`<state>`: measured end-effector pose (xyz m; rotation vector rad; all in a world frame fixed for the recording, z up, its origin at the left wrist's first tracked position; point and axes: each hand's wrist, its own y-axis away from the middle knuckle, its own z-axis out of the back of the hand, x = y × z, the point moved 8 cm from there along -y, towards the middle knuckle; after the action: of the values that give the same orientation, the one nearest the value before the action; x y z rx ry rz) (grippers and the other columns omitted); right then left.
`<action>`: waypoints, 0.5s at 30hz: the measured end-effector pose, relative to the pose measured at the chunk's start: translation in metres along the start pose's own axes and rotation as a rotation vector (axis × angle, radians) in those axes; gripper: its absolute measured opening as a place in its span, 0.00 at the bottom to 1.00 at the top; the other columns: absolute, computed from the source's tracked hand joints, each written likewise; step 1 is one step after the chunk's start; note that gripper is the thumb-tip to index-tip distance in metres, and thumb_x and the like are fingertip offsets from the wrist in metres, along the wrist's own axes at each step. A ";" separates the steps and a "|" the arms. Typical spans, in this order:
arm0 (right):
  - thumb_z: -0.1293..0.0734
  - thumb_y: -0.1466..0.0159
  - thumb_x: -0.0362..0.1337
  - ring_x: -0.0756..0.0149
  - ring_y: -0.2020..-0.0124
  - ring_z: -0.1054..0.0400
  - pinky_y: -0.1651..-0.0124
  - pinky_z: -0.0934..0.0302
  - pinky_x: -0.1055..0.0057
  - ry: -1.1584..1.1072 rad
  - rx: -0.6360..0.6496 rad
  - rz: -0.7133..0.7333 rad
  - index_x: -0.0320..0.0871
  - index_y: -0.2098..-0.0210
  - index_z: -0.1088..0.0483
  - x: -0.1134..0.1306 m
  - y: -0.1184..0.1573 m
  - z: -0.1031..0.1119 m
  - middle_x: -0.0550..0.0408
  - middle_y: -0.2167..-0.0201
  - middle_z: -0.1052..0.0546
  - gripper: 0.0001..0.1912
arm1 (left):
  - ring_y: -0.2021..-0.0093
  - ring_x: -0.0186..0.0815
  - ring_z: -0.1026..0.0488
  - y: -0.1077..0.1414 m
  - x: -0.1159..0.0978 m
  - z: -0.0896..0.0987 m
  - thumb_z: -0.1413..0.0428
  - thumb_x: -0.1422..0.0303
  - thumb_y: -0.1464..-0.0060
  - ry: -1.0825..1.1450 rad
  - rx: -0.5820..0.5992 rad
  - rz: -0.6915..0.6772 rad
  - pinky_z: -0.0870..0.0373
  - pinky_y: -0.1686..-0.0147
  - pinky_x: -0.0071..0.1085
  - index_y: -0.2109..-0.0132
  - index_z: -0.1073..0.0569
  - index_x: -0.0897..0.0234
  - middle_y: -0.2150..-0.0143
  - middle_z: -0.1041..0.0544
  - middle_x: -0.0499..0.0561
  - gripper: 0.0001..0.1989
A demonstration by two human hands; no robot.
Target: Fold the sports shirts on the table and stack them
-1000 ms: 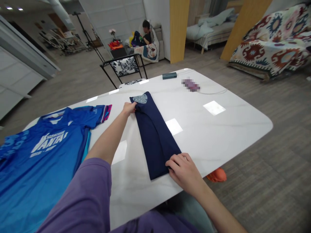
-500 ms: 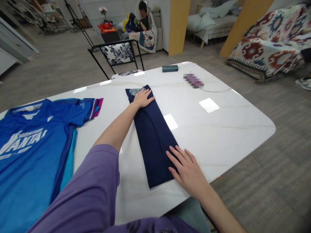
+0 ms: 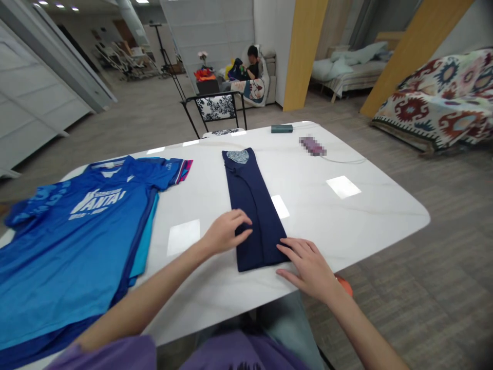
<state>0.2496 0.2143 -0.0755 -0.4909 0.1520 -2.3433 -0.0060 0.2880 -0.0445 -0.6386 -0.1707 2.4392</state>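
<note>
A dark navy garment [image 3: 250,205], folded into a long narrow strip, lies on the white table [image 3: 370,205]. Its far end shows a patterned grey-blue patch by the collar, so it looks like a folded shirt. My left hand [image 3: 228,230] is over the strip's left side near the middle, fingers bent and apart, with nothing gripped. My right hand [image 3: 308,267] rests at the near right corner, fingers spread, fingertips at the cloth's edge. Left of them, blue printed jerseys [image 3: 103,221] lie spread out in a stack.
A dark green box-like device [image 3: 282,129] and a blurred-out purple object [image 3: 313,146] with a cable lie toward the table's far side. Beyond the far edge stands a black-framed chair [image 3: 216,109]. Farther back, a person [image 3: 253,64] sits on a sofa.
My left hand has left the garment's far end and come back toward me to its middle. My right hand has shifted slightly to the garment's edge. The view has tilted up.
</note>
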 end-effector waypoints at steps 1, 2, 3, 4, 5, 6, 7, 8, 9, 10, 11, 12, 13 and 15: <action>0.29 0.23 0.51 0.47 0.29 0.30 0.29 0.33 0.46 0.000 0.011 0.008 0.50 0.24 0.30 0.001 0.006 -0.001 0.45 0.27 0.25 0.31 | 0.43 0.45 0.18 0.034 -0.020 -0.005 0.41 0.60 0.25 0.010 0.011 0.028 0.20 0.41 0.44 0.43 0.19 0.56 0.43 0.18 0.57 0.11; 0.29 0.22 0.50 0.47 0.29 0.30 0.29 0.33 0.47 0.003 0.018 0.017 0.49 0.24 0.30 0.002 0.011 -0.002 0.44 0.28 0.25 0.31 | 0.42 0.45 0.18 0.064 -0.039 -0.011 0.40 0.61 0.26 0.003 0.017 0.049 0.19 0.40 0.45 0.41 0.19 0.55 0.41 0.17 0.56 0.12; 0.29 0.22 0.50 0.47 0.29 0.30 0.30 0.33 0.47 0.009 0.023 0.028 0.49 0.23 0.31 0.003 0.015 -0.003 0.44 0.28 0.25 0.32 | 0.39 0.47 0.18 0.089 -0.054 -0.016 0.38 0.62 0.27 -0.012 0.017 0.070 0.19 0.38 0.47 0.38 0.20 0.54 0.39 0.17 0.56 0.14; 0.29 0.22 0.51 0.47 0.29 0.31 0.30 0.34 0.46 0.014 0.026 0.038 0.48 0.23 0.31 0.005 0.018 -0.004 0.43 0.27 0.25 0.33 | 0.35 0.49 0.20 0.108 -0.067 -0.022 0.37 0.61 0.28 -0.032 0.012 0.086 0.19 0.35 0.50 0.35 0.21 0.54 0.36 0.18 0.57 0.18; 0.29 0.23 0.52 0.46 0.29 0.31 0.30 0.34 0.46 0.019 0.028 0.048 0.47 0.22 0.32 0.007 0.021 -0.004 0.42 0.27 0.25 0.34 | 0.31 0.51 0.22 0.123 -0.078 -0.026 0.36 0.60 0.29 -0.049 0.006 0.099 0.21 0.32 0.53 0.31 0.22 0.55 0.33 0.19 0.58 0.23; 0.29 0.23 0.54 0.46 0.29 0.31 0.31 0.34 0.46 0.021 0.030 0.059 0.47 0.22 0.33 0.009 0.024 -0.004 0.41 0.27 0.26 0.36 | 0.28 0.52 0.24 0.134 -0.087 -0.030 0.35 0.58 0.30 -0.060 -0.003 0.114 0.23 0.29 0.56 0.28 0.24 0.55 0.30 0.21 0.59 0.27; 0.28 0.24 0.56 0.45 0.30 0.31 0.31 0.34 0.46 0.022 0.034 0.072 0.47 0.22 0.33 0.012 0.027 -0.004 0.41 0.27 0.26 0.38 | 0.26 0.53 0.26 0.142 -0.093 -0.033 0.34 0.56 0.31 -0.065 -0.019 0.134 0.25 0.27 0.57 0.26 0.25 0.55 0.29 0.22 0.59 0.30; 0.27 0.26 0.58 0.44 0.30 0.31 0.32 0.34 0.45 0.021 0.039 0.088 0.47 0.22 0.33 0.015 0.032 -0.004 0.40 0.27 0.26 0.40 | 0.25 0.53 0.27 0.148 -0.099 -0.035 0.34 0.55 0.31 -0.065 -0.033 0.153 0.26 0.26 0.58 0.26 0.26 0.54 0.28 0.22 0.59 0.31; 0.25 0.28 0.60 0.43 0.30 0.31 0.32 0.34 0.45 0.021 0.046 0.105 0.46 0.21 0.34 0.019 0.036 -0.004 0.39 0.27 0.26 0.44 | 0.24 0.53 0.27 0.153 -0.103 -0.036 0.34 0.54 0.31 -0.061 -0.045 0.169 0.27 0.26 0.59 0.26 0.25 0.53 0.28 0.22 0.59 0.31; 0.24 0.30 0.61 0.42 0.30 0.32 0.33 0.34 0.45 0.022 0.053 0.123 0.46 0.21 0.35 0.022 0.042 -0.005 0.38 0.27 0.26 0.46 | 0.25 0.53 0.27 0.158 -0.107 -0.038 0.33 0.54 0.32 -0.058 -0.056 0.179 0.27 0.26 0.59 0.26 0.25 0.51 0.28 0.21 0.58 0.31; 0.22 0.31 0.60 0.42 0.31 0.32 0.33 0.34 0.44 0.025 0.060 0.138 0.46 0.21 0.35 0.026 0.048 -0.006 0.38 0.27 0.26 0.48 | 0.25 0.53 0.27 0.163 -0.112 -0.039 0.32 0.54 0.33 -0.057 -0.064 0.183 0.26 0.26 0.59 0.26 0.24 0.51 0.28 0.21 0.58 0.31; 0.21 0.31 0.57 0.42 0.31 0.32 0.33 0.34 0.45 0.031 0.064 0.148 0.46 0.21 0.35 0.028 0.054 -0.007 0.39 0.28 0.26 0.47 | 0.25 0.53 0.27 0.168 -0.116 -0.041 0.31 0.54 0.34 -0.060 -0.068 0.181 0.26 0.26 0.59 0.26 0.24 0.51 0.29 0.21 0.58 0.32; 0.21 0.30 0.52 0.43 0.31 0.32 0.34 0.35 0.46 0.040 0.065 0.149 0.47 0.21 0.35 0.031 0.059 -0.008 0.40 0.28 0.26 0.44 | 0.25 0.54 0.26 0.173 -0.120 -0.043 0.31 0.55 0.34 -0.067 -0.073 0.177 0.26 0.27 0.60 0.26 0.24 0.51 0.29 0.21 0.58 0.32; 0.25 0.27 0.40 0.48 0.33 0.30 0.35 0.35 0.49 0.055 0.056 0.136 0.49 0.23 0.32 0.034 0.070 -0.011 0.44 0.29 0.24 0.35 | 0.26 0.52 0.25 0.184 -0.127 -0.048 0.33 0.62 0.32 -0.088 -0.096 0.179 0.24 0.29 0.58 0.28 0.22 0.50 0.30 0.20 0.57 0.27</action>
<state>0.2680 0.1399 -0.0922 -0.3775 0.1410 -2.2228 0.0095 0.0633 -0.0842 -0.6107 -0.2783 2.6465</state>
